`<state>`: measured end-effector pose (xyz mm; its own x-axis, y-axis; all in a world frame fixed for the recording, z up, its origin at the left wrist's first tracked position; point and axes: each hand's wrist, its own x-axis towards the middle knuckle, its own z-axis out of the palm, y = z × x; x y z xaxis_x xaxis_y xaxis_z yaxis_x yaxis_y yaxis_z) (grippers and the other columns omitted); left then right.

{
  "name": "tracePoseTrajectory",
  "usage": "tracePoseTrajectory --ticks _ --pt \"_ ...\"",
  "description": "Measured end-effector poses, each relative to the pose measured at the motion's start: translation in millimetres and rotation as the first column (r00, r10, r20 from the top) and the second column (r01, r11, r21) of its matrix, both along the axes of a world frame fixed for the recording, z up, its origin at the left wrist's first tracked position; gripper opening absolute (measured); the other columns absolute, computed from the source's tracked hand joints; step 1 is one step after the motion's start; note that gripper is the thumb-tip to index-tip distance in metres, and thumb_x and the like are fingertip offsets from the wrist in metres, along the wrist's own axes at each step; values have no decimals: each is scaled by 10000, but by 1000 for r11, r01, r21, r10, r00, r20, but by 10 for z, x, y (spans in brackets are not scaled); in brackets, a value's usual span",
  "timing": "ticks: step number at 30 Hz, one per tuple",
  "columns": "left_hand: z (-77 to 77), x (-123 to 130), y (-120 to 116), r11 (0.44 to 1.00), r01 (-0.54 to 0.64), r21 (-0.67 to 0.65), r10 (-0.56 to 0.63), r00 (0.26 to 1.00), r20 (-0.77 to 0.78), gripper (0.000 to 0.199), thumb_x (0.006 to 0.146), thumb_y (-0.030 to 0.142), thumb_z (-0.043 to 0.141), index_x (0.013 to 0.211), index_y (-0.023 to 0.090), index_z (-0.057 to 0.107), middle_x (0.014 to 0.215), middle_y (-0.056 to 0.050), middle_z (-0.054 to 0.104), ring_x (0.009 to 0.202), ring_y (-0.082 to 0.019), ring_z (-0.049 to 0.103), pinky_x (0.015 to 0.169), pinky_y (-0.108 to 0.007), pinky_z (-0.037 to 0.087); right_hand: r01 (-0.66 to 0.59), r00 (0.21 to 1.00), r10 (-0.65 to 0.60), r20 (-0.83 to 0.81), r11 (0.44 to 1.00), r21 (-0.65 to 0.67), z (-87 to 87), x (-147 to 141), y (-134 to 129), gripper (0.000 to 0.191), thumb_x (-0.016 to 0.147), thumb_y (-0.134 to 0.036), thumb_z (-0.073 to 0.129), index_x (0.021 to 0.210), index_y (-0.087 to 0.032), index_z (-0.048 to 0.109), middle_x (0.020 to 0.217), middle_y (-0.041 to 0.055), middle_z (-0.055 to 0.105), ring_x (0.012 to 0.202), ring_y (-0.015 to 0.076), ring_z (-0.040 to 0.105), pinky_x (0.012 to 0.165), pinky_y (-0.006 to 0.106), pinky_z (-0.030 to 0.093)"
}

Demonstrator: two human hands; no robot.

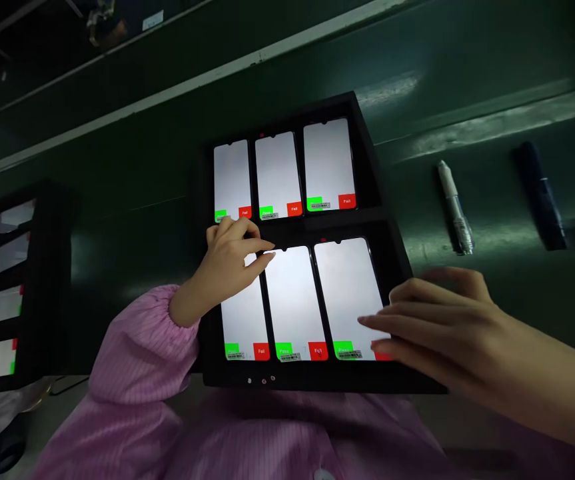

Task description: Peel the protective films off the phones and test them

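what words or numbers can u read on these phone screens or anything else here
"Fail": on the red button at the lower right of each phone screen; one is mostly hidden.
"Pass": faint, on the green button at the lower left; blurred on some.
Barcode stickers: too small to read.

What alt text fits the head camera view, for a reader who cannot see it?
Two bare hands reach over a black tray holding six lit phones in two rows, each screen with green Pass and red Fail buttons. The left hand covers the top of the front-left phone; the right hand lies over the front-right phone's lower corner.
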<state>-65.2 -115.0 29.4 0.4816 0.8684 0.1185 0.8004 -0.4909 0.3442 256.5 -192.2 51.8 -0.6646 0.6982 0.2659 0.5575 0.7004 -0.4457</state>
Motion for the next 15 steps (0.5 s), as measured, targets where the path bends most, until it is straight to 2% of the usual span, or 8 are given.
tracePoseTrajectory --ticks 2,3,6,7,9,11,13,15 --pt "34 25 -90 998 17 58 -19 999 39 112 982 233 726 919 242 818 952 -37 688 967 -230 580 904 -459 426 -47 998 47 -41 999 -8 45 -81 87 242 1127 -286 481 1105 -244 718 913 1 772 820 174 672 874 414 455" --pt "71 37 -189 995 60 82 -65 996 63 130 991 214 714 894 230 801 955 -35 711 956 -222 598 895 -448 447 -62 996 61 -65 998 -8 65 -121 113 208 1119 -255 497 1121 -229 703 932 3 773 828 174 666 876 408 454" --pt "223 56 -622 956 290 55 -295 938 180 145 1022 117 632 978 184 753 1022 -44 769 990 -190 666 898 -382 531 -112 986 109 -126 994 -15 96 -235 95 158 1100 -206 529 1133 -196 683 927 0 761 838 164 650 865 382 464" --pt "267 55 -755 942 334 42 -335 919 210 147 1019 83 614 1016 160 740 1046 -57 775 1017 -188 678 901 -361 546 -139 981 134 -139 990 -29 90 -269 74 146 1093 -192 539 1132 -190 680 915 -2 754 834 159 646 853 375 467" --pt "310 46 -886 951 298 80 -308 935 174 168 999 37 612 1059 140 730 1053 -67 771 1003 -191 673 872 -358 538 -150 979 141 -148 987 -53 51 -331 65 140 1085 -178 546 1134 -187 677 903 0 744 820 157 637 822 370 468" --pt "274 38 -781 972 165 165 -176 983 52 175 1009 109 645 1146 160 742 1041 -76 746 942 -212 626 820 -395 498 -97 989 94 -118 995 -26 -11 -383 136 145 1084 -180 544 1142 -198 676 922 11 749 819 168 636 787 379 456" --pt "174 42 -489 977 43 208 -28 997 -73 215 1022 246 681 1217 199 760 1048 -96 706 935 -244 571 795 -421 455 -26 997 29 -67 999 44 -73 -421 277 142 1077 -183 563 1151 -217 680 963 25 762 841 188 646 770 390 446" --pt "66 59 -164 984 21 178 2 992 -127 156 1006 293 714 1107 224 810 1043 -95 680 979 -268 552 813 -436 433 20 999 -16 -40 996 89 -111 -440 425 131 1060 -172 595 1142 -227 681 991 29 769 852 197 648 766 394 446"
